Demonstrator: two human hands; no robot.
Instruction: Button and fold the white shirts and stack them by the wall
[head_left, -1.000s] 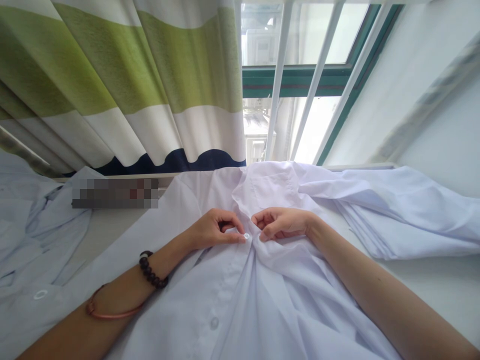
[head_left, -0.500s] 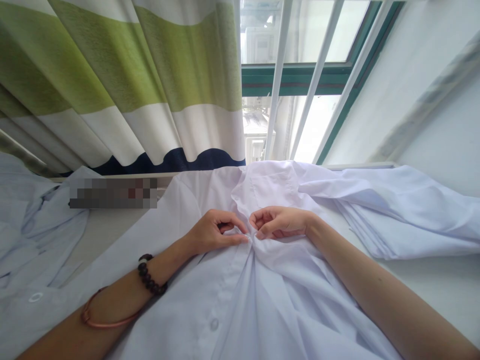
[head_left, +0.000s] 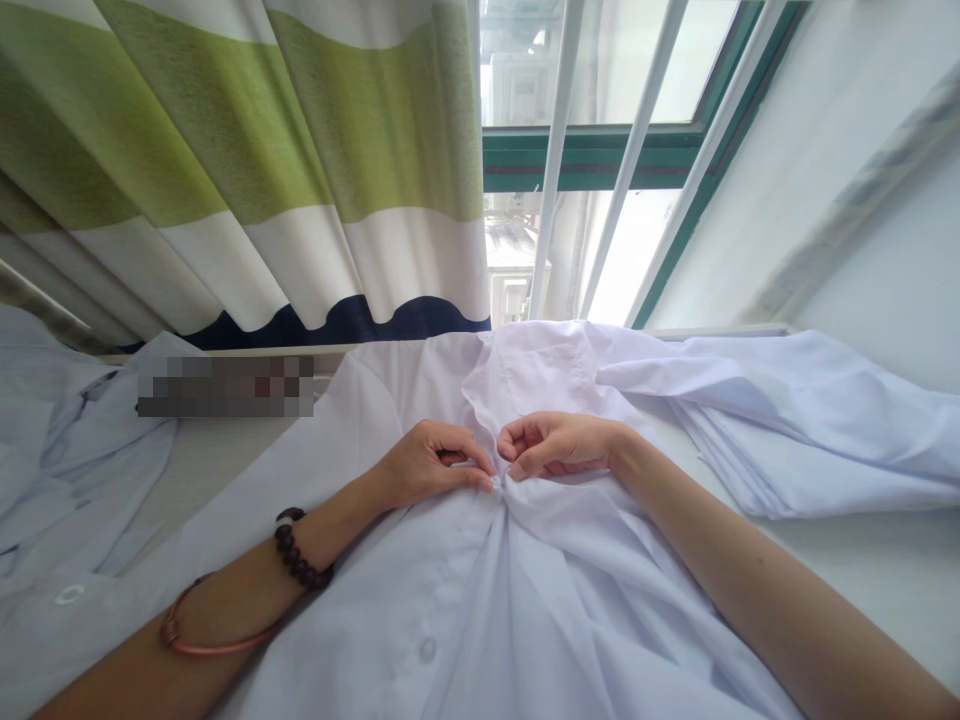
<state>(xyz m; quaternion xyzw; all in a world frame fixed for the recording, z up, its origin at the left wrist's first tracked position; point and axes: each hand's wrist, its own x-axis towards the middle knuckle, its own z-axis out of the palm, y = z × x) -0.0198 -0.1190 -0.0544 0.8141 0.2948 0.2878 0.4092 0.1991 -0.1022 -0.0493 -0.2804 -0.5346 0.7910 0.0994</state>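
Note:
A white buttoned coat (head_left: pixel 375 610) lies spread out in front of me, its cloth bunched into folds at the middle. My left hand (head_left: pixel 431 460) pinches the coat's front at a small whitish button (head_left: pixel 496 483), thumb and index finger drawn together. Just to the right, my right hand (head_left: pixel 559 445) has its fingers curled and pinches the other side of the front. Farther down the placket sits another button (head_left: pixel 427 650). Between the fingertips, how the button sits in the cloth is partly hidden.
More white garments (head_left: pixel 45 430) lie in a heap at the left, beside a blurred-out patch. A sleeve (head_left: pixel 810 420) stretches to the right over the pale surface (head_left: pixel 862 570). Behind are a striped curtain (head_left: pixel 262 170) and a barred window (head_left: pixel 600 150).
My left thumb has shifted slightly, and the small button shows more clearly at its tip. My right hand and the coat look almost the same.

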